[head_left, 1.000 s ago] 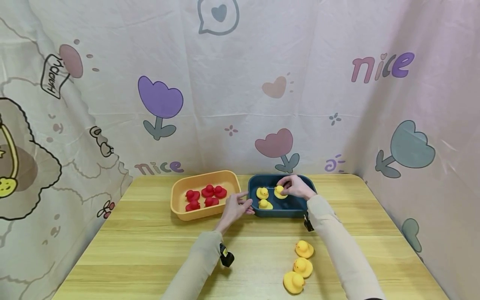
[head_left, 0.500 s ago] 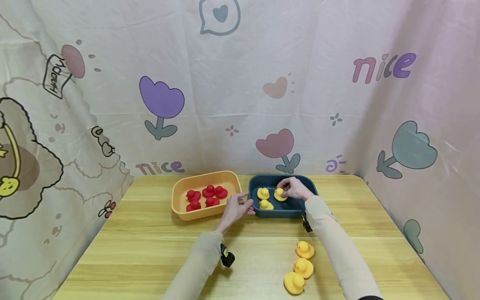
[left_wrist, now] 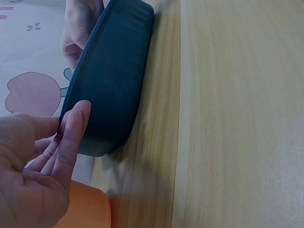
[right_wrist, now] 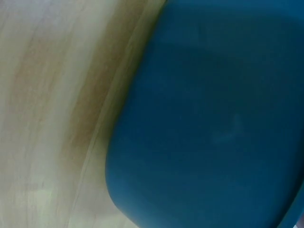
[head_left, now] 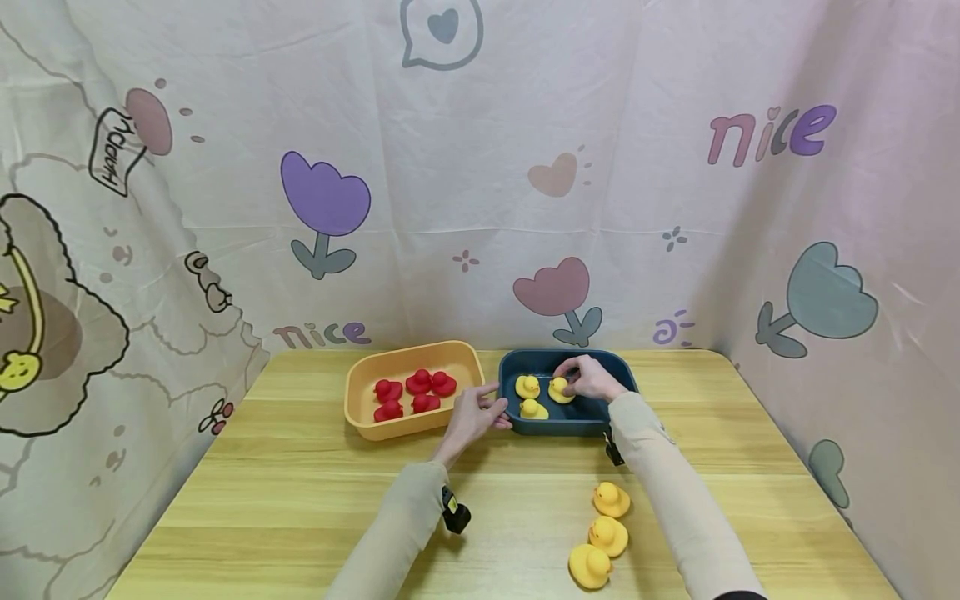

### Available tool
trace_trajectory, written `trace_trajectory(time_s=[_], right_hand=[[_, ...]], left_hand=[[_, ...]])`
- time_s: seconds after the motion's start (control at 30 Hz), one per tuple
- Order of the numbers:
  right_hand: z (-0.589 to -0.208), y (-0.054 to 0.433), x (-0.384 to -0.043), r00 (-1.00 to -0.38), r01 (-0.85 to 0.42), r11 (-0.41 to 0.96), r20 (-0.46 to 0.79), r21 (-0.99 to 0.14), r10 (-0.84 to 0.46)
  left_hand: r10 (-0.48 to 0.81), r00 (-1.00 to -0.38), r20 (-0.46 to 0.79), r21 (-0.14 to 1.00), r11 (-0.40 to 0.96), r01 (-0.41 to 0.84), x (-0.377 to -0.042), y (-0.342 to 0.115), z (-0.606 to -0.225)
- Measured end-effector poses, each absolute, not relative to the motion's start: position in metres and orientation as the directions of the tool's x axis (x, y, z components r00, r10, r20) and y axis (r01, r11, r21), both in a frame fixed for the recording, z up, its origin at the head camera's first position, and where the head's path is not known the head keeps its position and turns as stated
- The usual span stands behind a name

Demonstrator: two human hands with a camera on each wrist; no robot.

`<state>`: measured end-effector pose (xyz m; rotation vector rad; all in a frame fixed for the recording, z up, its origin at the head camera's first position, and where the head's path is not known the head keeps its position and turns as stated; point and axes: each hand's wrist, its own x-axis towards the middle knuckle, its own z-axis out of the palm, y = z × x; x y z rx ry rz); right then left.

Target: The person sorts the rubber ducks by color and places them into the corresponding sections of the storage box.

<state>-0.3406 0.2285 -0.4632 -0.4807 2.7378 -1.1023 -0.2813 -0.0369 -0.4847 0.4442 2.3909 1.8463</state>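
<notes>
In the head view, my right hand reaches into the dark blue bin and pinches a yellow rubber duck by its right side. Two more yellow ducks, one behind and one in front, sit left of it in the bin. My left hand is at the bin's left end. The left wrist view shows its thumb and fingers pinching the rim, fingers against the outer wall. Only the bin's outer wall and wood show in the right wrist view; the right hand is hidden there.
An orange bin with several red ducks stands left of the blue one. Three yellow ducks lie in a line on the wooden table, near my right forearm. A printed cloth hangs behind and at both sides.
The duck in my right hand has shifted very slightly toward the front of the bin. My left hand stays at the rim, and the other ducks have not moved.
</notes>
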Motion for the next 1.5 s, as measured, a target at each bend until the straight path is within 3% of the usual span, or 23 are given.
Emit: trace_trajectory(time_s=[0.63,0.83,1.07,1.5], right_hand=[[-0.460,0.228,-0.337,-0.943,-0.218,0.684,-0.031,-0.696,-0.332],[-0.451,0.233,-0.329,-0.933,-0.288,0.652,0.052,-0.702,-0.356],[-0.443,0.242,-0.298,-0.899,-0.389,0.536,0.181,-0.750,-0.399],[-0.467,0.282,-0.220,-0.819,-0.378,0.325,0.150,-0.867,-0.554]], left_hand=[[0.270,-0.960,0.073,0.967,0.216,0.134,-0.280,-0.036,-0.483],[0.271,-0.959,0.078,0.970,0.203,0.136,-0.281,-0.037,-0.485],[0.273,-0.958,0.086,0.967,0.208,0.146,-0.281,-0.037,-0.486],[0.276,-0.957,0.084,0.967,0.211,0.145,-0.280,-0.037,-0.484]])
